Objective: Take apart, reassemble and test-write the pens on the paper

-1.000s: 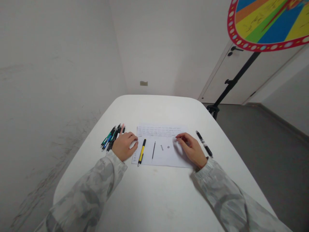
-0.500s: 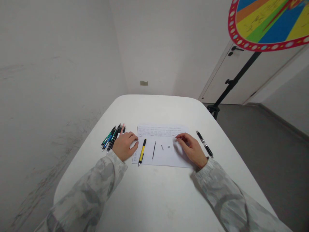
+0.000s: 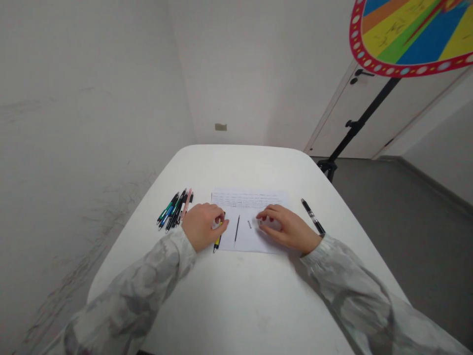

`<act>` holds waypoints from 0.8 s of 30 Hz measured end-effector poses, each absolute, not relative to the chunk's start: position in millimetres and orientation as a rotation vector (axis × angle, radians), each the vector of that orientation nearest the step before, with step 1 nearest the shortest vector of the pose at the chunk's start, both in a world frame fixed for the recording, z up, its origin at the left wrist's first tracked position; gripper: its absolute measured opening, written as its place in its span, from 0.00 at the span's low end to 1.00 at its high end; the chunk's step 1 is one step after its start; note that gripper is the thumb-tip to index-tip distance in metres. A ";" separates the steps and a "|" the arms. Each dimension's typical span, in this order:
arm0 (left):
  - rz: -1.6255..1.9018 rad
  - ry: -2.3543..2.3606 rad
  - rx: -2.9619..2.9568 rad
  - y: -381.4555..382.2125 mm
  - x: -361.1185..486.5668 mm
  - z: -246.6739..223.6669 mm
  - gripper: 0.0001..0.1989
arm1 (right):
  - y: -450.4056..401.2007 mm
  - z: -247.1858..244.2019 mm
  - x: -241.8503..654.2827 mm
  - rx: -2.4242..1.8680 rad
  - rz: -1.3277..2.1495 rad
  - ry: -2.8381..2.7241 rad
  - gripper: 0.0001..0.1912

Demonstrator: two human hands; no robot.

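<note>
Head view: one white surface (image 3: 236, 291), bearing one sheet of paper (image 3: 254, 244), lined with handwriting along its far part; one yellow-and-black pen (image 3: 217, 243), at the left side of the sheet, partly hidden beneath the left hand (image 3: 201, 226); left grip curved over the pen's middle, thumb and fingers with a gap between them and a bit of yellow showing there, whether it has hold of the barrel cannot be told; one thin dark refill (image 3: 237, 229), lying lengthwise on the sheet, apart from the pen and untouched; one small spring (image 3: 250, 224), to the right of the refill, likewise loose and untouched; one tiny metal part (image 3: 260, 222), at the fingertips of the right hand (image 3: 287, 229); right grip with thumb and fingers slightly parted about that part, contact or hold not certain; state of the work: refill, spring and metal part all separate from the yellow-and-black pen, none joined, so by judgement the parting stands done and any joining not begun; one cluster of pens (image 3: 173, 211), beside the left hand, left of the sheet; one black pen (image 3: 312, 216), alone at right, near the right wrist
</note>
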State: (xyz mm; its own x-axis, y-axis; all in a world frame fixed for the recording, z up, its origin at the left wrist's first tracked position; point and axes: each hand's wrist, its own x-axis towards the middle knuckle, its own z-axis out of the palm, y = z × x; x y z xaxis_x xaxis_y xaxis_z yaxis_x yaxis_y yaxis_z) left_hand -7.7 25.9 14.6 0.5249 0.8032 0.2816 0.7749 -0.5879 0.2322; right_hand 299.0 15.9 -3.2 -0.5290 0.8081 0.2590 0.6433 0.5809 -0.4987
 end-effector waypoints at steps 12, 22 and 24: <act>-0.462 1.539 2.522 51.6 61.2 46.6 0.12 | 43.7 12.5 266.9 -1.264 0.357 -2.743 0.12; -0.491 1.561 2.485 60.7 67.6 38.6 0.20 | 49.1 11.9 261.3 -1.234 0.409 -2.744 0.08; -0.451 1.576 2.490 61.5 68.5 35.9 0.21 | 50.8 16.1 259.2 -1.168 0.352 -2.810 0.08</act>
